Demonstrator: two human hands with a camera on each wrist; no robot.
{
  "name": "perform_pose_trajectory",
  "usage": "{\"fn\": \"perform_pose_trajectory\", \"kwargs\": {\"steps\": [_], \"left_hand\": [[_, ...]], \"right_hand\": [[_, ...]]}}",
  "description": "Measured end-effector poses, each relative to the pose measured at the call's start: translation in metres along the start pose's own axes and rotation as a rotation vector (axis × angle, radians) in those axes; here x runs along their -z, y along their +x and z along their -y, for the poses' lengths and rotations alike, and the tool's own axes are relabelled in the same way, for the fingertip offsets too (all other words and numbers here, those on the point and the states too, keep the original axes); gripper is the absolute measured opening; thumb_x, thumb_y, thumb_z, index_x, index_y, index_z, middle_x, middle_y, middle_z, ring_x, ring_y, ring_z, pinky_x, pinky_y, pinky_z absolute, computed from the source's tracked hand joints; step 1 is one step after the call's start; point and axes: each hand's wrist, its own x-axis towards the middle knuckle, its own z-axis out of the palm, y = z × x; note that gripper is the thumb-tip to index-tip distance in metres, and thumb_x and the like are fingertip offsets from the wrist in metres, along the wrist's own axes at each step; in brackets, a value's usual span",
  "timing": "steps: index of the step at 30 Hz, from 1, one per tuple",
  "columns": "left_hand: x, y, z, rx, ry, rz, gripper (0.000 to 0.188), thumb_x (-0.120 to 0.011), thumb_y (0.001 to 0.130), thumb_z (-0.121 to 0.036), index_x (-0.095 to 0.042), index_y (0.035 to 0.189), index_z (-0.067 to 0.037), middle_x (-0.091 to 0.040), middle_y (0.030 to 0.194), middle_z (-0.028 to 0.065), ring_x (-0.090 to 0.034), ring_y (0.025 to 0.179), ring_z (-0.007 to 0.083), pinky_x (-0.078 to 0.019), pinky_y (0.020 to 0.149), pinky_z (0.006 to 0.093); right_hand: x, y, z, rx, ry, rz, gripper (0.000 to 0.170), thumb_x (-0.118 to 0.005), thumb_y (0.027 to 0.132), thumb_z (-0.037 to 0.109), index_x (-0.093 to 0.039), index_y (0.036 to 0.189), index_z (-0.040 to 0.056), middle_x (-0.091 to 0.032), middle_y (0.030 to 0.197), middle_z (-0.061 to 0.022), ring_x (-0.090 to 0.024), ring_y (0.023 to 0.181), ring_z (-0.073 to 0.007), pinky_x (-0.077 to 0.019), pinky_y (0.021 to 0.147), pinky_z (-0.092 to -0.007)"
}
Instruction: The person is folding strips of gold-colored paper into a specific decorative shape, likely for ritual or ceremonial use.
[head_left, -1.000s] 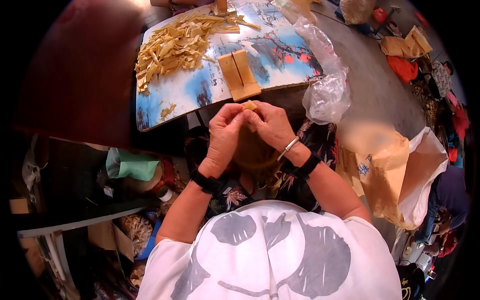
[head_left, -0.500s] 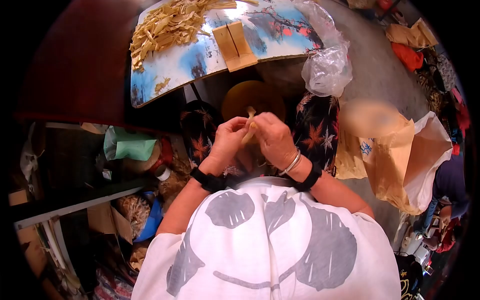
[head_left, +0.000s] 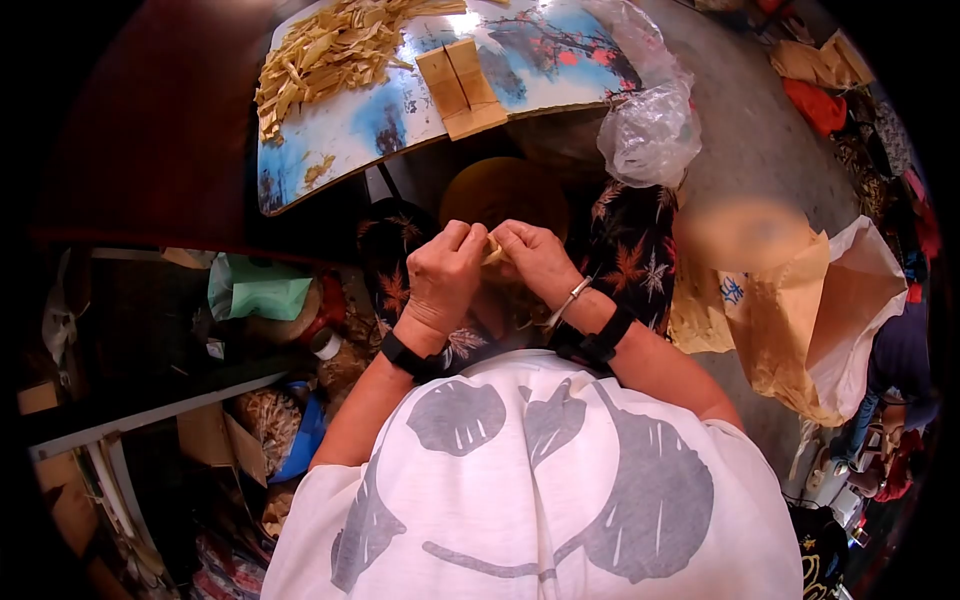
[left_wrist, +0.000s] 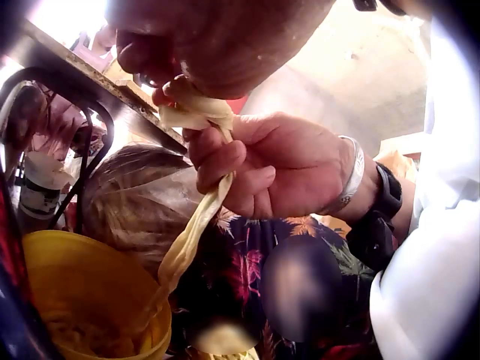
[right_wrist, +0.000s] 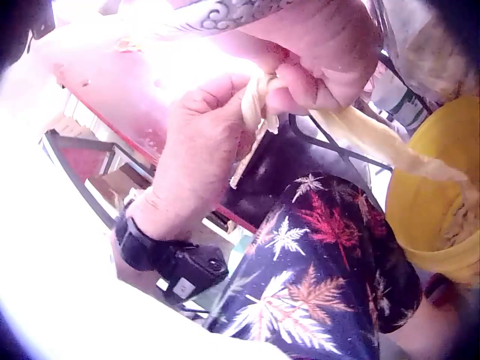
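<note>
Both hands meet above the lap and pinch a pale yellow, soft strip (left_wrist: 196,229), which looks twisted or knotted between the fingertips. In the head view the left hand (head_left: 445,273) is at the left of the strip (head_left: 493,253) with its fingers curled in. The right hand (head_left: 541,262), with a silver bracelet at its wrist, grips the strip from the other side. From the right hand (left_wrist: 281,165) a long tail of the strip hangs down into a yellow bucket (left_wrist: 90,262). The right wrist view shows the left hand (right_wrist: 196,150) pinching the twisted part (right_wrist: 259,103).
Ahead stands a painted table (head_left: 420,120) bearing a heap of yellow strips (head_left: 340,55) and a grooved wooden block (head_left: 462,90). Crumpled clear plastic (head_left: 652,135) hangs at its right edge. Large paper bags (head_left: 775,310) stand on the right; a green bag (head_left: 262,290) lies left.
The hands first lowered toward the lap as the view shifted; since then the left fingers have curled further in and the hands have drawn slightly apart around the strip.
</note>
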Motion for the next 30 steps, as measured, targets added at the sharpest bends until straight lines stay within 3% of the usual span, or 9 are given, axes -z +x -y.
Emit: {"fn": "perform_pose_trajectory", "kwargs": {"steps": [9, 11, 15, 18, 21, 24, 25, 28, 30], "left_hand": [[-0.016, -0.003, 0.010, 0.134, -0.381, -0.173, 0.015, -0.061, 0.087, 0.000, -0.064, 0.101, -0.003, -0.061, 0.089, 0.0136, -0.064, 0.074, 0.0298, -0.0530, 0.065, 0.0337], [-0.013, 0.000, 0.006, 0.294, -0.440, -0.218, 0.014, -0.064, 0.087, -0.003, -0.063, 0.101, -0.003, -0.062, 0.087, 0.0128, -0.065, 0.070, 0.0268, -0.0531, 0.064, 0.0317], [-0.006, -0.003, 0.000, 0.557, -0.786, -0.004, 0.007, -0.066, 0.090, -0.005, -0.063, 0.095, -0.002, -0.065, 0.076, 0.0073, -0.061, 0.069, 0.0107, -0.0495, 0.065, 0.0243], [-0.007, -0.001, 0.013, 0.643, -0.840, -0.102, 0.005, -0.066, 0.089, -0.003, -0.063, 0.093, -0.002, -0.064, 0.075, 0.0048, -0.058, 0.069, 0.0086, -0.0485, 0.065, 0.0234], [0.001, 0.002, 0.026, 0.723, -0.988, -0.075, 0.003, -0.063, 0.093, -0.005, -0.064, 0.096, -0.004, -0.063, 0.078, -0.0010, -0.054, 0.068, 0.0052, -0.0454, 0.061, 0.0203], [-0.005, 0.000, 0.022, 0.932, -1.530, -0.150, 0.015, -0.063, 0.095, -0.010, -0.060, 0.109, -0.004, -0.065, 0.092, 0.0006, -0.058, 0.076, 0.0075, -0.0489, 0.067, 0.0213], [-0.008, 0.001, 0.017, 1.005, -1.742, -0.203, 0.019, -0.064, 0.095, -0.011, -0.059, 0.113, -0.004, -0.066, 0.097, 0.0026, -0.061, 0.080, 0.0099, -0.0518, 0.071, 0.0232], [-0.013, -0.002, -0.005, 0.986, -1.827, -0.158, 0.030, -0.064, 0.094, -0.010, -0.054, 0.121, -0.001, -0.066, 0.110, 0.0076, -0.064, 0.096, 0.0166, -0.0530, 0.088, 0.0305], [-0.015, -0.005, 0.001, 0.927, -1.643, -0.115, 0.031, -0.065, 0.094, -0.010, -0.055, 0.122, -0.001, -0.066, 0.111, 0.0075, -0.064, 0.100, 0.0159, -0.0514, 0.091, 0.0297]], "right_hand": [[0.008, -0.014, 0.019, -0.279, 0.696, 0.336, 0.024, -0.053, 0.102, 0.029, -0.062, 0.109, 0.0076, -0.062, 0.102, 0.0031, -0.055, 0.099, -0.0056, -0.0521, 0.077, -0.0238], [0.007, -0.007, 0.017, -0.232, 0.534, 0.224, 0.023, -0.053, 0.102, 0.029, -0.062, 0.109, 0.0090, -0.062, 0.102, 0.0026, -0.057, 0.096, -0.0061, -0.0531, 0.074, -0.0247], [-0.003, -0.001, 0.016, -0.090, 0.266, 0.081, 0.023, -0.053, 0.102, 0.031, -0.062, 0.107, 0.0108, -0.063, 0.090, 0.0036, -0.060, 0.080, -0.0051, -0.0541, 0.068, -0.0240], [-0.001, -0.009, 0.035, -0.062, -0.141, 0.047, 0.019, -0.055, 0.100, 0.026, -0.062, 0.100, 0.0083, -0.064, 0.074, -0.0021, -0.063, 0.064, -0.0155, -0.0535, 0.060, -0.0289], [0.002, -0.018, 0.027, 0.441, -0.741, -0.107, 0.017, -0.057, 0.098, 0.021, -0.059, 0.092, 0.0054, -0.062, 0.068, -0.0116, -0.063, 0.061, -0.0308, -0.0510, 0.058, -0.0376], [-0.006, -0.023, 0.028, 0.531, -0.695, -0.207, 0.014, -0.058, 0.095, 0.018, -0.056, 0.088, 0.0057, -0.062, 0.074, -0.0173, -0.061, 0.068, -0.0394, -0.0478, 0.058, -0.0450], [-0.007, -0.022, 0.028, 0.524, -0.656, -0.241, 0.013, -0.060, 0.094, 0.018, -0.057, 0.089, 0.0066, -0.063, 0.076, -0.0152, -0.062, 0.069, -0.0367, -0.0486, 0.059, -0.0439], [-0.009, -0.016, 0.027, 0.625, -0.742, -0.251, 0.011, -0.061, 0.093, 0.016, -0.058, 0.090, 0.0065, -0.063, 0.081, -0.0150, -0.063, 0.073, -0.0361, -0.0498, 0.061, -0.0425], [-0.007, -0.014, 0.025, 0.646, -0.759, -0.199, 0.013, -0.063, 0.092, 0.018, -0.059, 0.092, 0.0058, -0.063, 0.083, -0.0143, -0.064, 0.073, -0.0338, -0.0508, 0.062, -0.0405]]}}
